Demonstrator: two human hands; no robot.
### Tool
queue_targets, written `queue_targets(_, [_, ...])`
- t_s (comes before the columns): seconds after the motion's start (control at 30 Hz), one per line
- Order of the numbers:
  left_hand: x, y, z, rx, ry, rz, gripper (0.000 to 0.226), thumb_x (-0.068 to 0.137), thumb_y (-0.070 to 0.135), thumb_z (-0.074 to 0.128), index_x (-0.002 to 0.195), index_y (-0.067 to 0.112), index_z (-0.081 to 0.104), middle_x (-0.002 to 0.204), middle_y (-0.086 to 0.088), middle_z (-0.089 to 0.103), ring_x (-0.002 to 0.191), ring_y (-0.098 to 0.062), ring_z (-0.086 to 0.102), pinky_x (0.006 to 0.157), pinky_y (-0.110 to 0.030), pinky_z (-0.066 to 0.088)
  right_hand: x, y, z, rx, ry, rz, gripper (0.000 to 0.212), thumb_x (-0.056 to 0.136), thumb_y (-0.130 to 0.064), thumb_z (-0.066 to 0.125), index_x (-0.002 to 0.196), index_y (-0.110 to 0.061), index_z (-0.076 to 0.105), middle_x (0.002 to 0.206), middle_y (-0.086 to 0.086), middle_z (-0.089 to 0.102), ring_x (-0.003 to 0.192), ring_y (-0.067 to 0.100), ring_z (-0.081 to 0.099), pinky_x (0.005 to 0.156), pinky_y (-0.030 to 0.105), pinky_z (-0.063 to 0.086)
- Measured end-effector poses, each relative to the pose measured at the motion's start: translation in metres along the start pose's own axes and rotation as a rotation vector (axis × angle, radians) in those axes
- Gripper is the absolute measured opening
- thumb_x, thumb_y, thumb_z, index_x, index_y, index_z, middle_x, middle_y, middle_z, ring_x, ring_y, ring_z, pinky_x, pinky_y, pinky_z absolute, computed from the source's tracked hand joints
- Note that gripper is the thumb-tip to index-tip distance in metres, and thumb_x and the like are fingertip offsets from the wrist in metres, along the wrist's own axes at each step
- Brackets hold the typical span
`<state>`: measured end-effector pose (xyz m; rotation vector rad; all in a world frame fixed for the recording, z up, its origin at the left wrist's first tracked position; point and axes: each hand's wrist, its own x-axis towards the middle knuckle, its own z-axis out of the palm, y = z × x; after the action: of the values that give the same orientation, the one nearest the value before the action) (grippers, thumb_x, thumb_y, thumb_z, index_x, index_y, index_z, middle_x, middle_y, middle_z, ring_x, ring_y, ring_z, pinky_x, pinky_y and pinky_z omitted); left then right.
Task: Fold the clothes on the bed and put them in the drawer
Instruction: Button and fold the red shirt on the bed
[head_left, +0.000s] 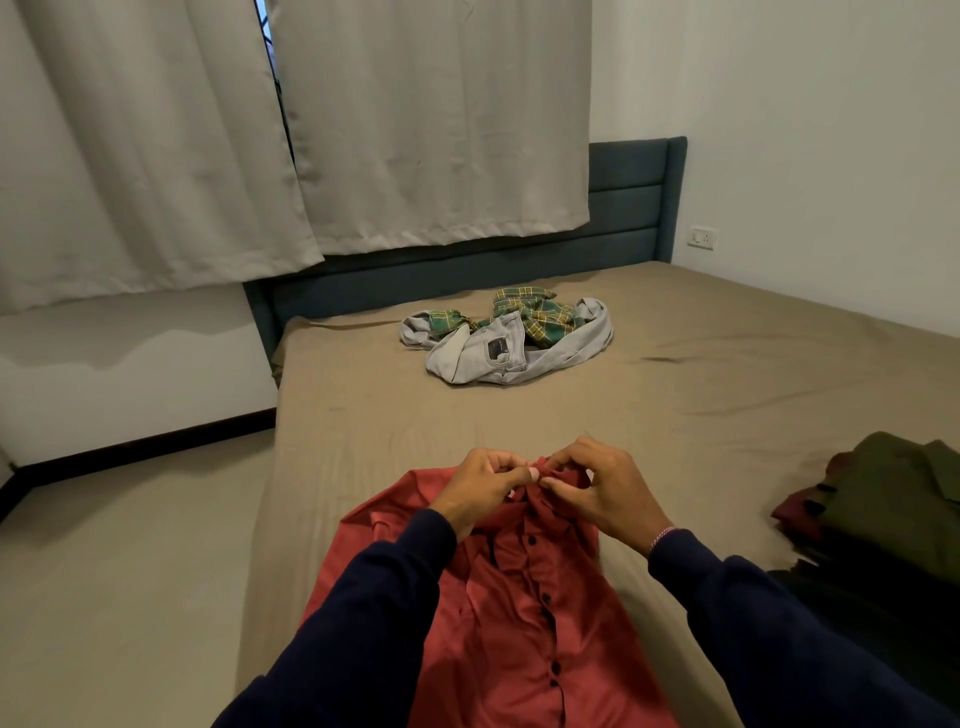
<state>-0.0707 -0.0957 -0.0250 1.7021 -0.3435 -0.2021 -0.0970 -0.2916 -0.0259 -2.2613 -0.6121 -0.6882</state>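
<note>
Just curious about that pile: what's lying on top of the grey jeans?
A green plaid garment lies crumpled across the grey jeans, partly tucked into their folds. Whatever is beneath the heap is covered.
</note>
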Motion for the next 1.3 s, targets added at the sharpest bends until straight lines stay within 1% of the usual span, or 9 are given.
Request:
queue_targets(0.1, [0.0,0.001,-0.001,0.007,0.002,0.003,0.014,0.092,0.009,0.07,0.09,-0.005,0.073,0.086,-0.016,0.068,0.079,-0.023,0.058,0.075,-0.035,0.045,-0.001,0.0,0.0,-0.013,0.002,-0.023,0.015,0.081,-0.031,0.08,0.091,-0.021,0.074,0.082,-0.012,0.063,0.071,0.005,0.057,0.064,0.035,0.052])
queue_targets(0.23, [0.004,0.003,-0.002,0.126,-0.02,0.055,0.017,0.094,0.01,0.067,0.079,0.01,0.073,0.073,-0.006,0.062,0.066,-0.016,0.048,0.062,-0.026,0.039,-0.002,0.002,-0.001,-0.003,-0.004,-0.042,0.015,0.084,-0.031,0.079,0.095,-0.021,0.076,0.081,-0.011,0.061,0.071,0.006,0.055,0.063,0.034,0.05])
queue_targets(0.6, [0.009,-0.007,-0.003,0.433,-0.092,0.181,0.024,0.096,0.037,0.047,0.077,0.026,0.057,0.076,0.001,0.054,0.071,-0.012,0.048,0.069,-0.036,0.041,0.011,0.003,-0.017,0.196,-0.239,0.077,0.013,0.085,-0.017,0.08,0.096,-0.011,0.077,0.081,-0.017,0.062,0.078,0.0,0.06,0.074,0.013,0.044])
queue_targets(0.73, [0.008,-0.009,0.0,0.406,-0.095,0.218,0.029,0.096,0.043,0.047,0.08,0.021,0.058,0.077,0.003,0.054,0.072,-0.01,0.048,0.069,-0.039,0.042,0.015,0.005,-0.023,0.29,-0.318,0.162,0.008,0.088,-0.016,0.077,0.095,-0.012,0.077,0.082,-0.024,0.065,0.077,0.0,0.061,0.073,0.014,0.046])
queue_targets(0.87, [0.007,-0.011,0.001,0.3,-0.031,0.215,0.031,0.091,0.041,0.057,0.087,0.012,0.067,0.08,0.004,0.065,0.074,-0.011,0.057,0.071,-0.037,0.048,0.014,0.007,-0.022,0.374,-0.334,0.247,0.007,0.09,-0.013,0.074,0.096,-0.011,0.076,0.082,-0.019,0.068,0.075,0.001,0.061,0.071,0.021,0.05])
queue_targets(1.0, [0.005,-0.013,0.001,0.261,-0.009,0.195,0.027,0.091,0.04,0.062,0.087,0.014,0.069,0.081,0.0,0.069,0.075,-0.014,0.061,0.075,-0.052,0.053,0.01,0.006,-0.019,0.505,-0.348,0.335,0.009,0.091,-0.01,0.071,0.098,-0.005,0.074,0.079,-0.008,0.072,0.073,0.004,0.063,0.068,0.02,0.05])
queue_targets(1.13, [0.001,-0.011,0.001,0.253,0.01,0.204,0.031,0.091,0.045,0.062,0.094,0.016,0.072,0.091,-0.011,0.073,0.079,-0.022,0.068,0.08,-0.058,0.054,0.004,0.005,-0.018,0.634,-0.331,0.399,0.021,0.089,-0.023,0.072,0.1,-0.005,0.075,0.086,0.009,0.071,0.077,0.014,0.062,0.071,0.025,0.05])
queue_targets(1.23, [-0.001,-0.011,0.001,0.252,0.024,0.208,0.031,0.091,0.049,0.06,0.098,0.022,0.074,0.094,-0.009,0.074,0.088,-0.037,0.069,0.081,-0.061,0.054,0.003,0.003,-0.017,0.683,-0.311,0.42,0.015,0.094,-0.012,0.068,0.102,0.0,0.073,0.076,-0.002,0.07,0.068,0.005,0.061,0.065,0.018,0.048])
queue_targets(1.3, [-0.003,-0.011,0.002,0.259,0.037,0.223,0.026,0.093,0.046,0.06,0.1,0.025,0.074,0.096,-0.006,0.075,0.09,-0.038,0.068,0.081,-0.058,0.054,0.003,0.003,-0.017,0.698,-0.303,0.429,0.014,0.096,-0.006,0.064,0.104,0.003,0.071,0.072,-0.007,0.069,0.065,0.002,0.062,0.062,0.015,0.047])
